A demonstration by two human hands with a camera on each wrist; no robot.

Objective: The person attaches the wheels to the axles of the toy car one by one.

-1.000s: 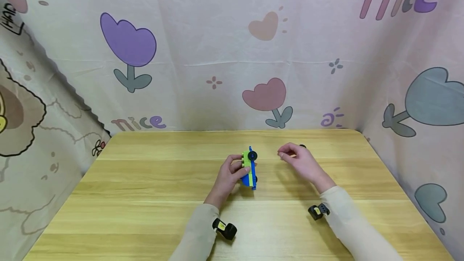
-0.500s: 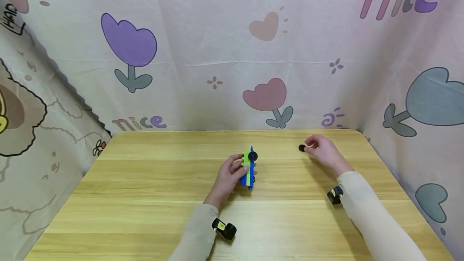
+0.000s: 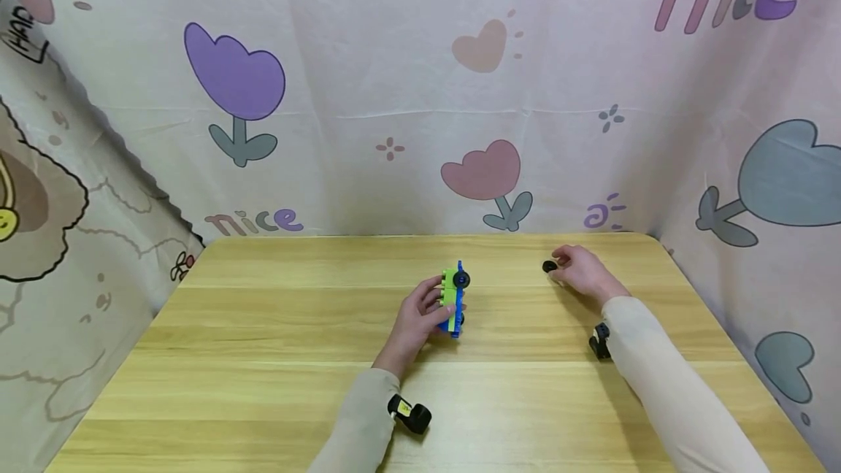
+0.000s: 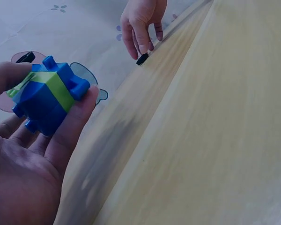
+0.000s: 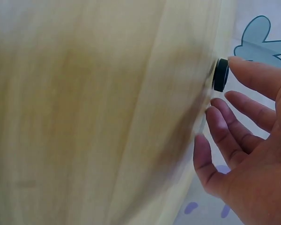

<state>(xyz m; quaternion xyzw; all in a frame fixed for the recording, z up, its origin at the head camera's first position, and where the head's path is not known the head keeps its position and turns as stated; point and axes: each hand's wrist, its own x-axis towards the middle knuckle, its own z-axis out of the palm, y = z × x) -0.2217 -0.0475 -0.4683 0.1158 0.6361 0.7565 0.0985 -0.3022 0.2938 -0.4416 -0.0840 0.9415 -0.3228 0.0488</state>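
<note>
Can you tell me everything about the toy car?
The car is blue and lime green and looks plastic. It is tipped on its side, studded top facing left. One black wheel shows clearly; another peeks out at the near end. The left hand grips it above the table, thumb on its side.

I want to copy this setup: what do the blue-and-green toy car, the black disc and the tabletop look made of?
Toy car: probably hard plastic with a slight sheen, given its solid colours and studs. Black disc: rubber or plastic, going by its plain dark surface; I cannot tell which. Tabletop: wood or woodgrain laminate, softly glossy, with visible grain streaks.
</note>
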